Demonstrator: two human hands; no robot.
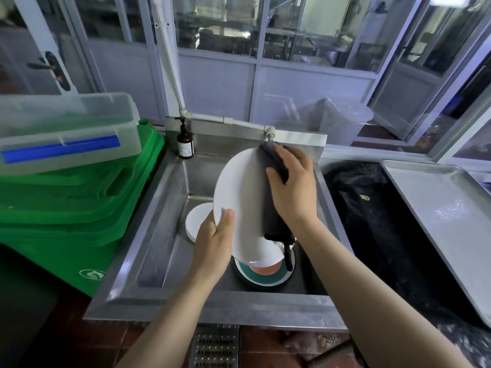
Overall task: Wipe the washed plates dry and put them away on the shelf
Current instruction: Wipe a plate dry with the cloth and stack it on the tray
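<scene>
Over the steel sink (170,187), the left hand (212,248) grips a round white plate (239,197) by its lower rim, tilted upright. The right hand (292,187) holds a soft dark cloth (273,166) against its edge. The plate looks smooth, stiff, probably slippery and breakable; more plates (195,224) lie in the sink.

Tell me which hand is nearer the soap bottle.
Left. The left hand grips the plate below the soap bottle; the right hand, holding the cloth, is farther right.

Both forearms forward — left hand (212,244) gripping, right hand (293,187) pressing down.
</scene>
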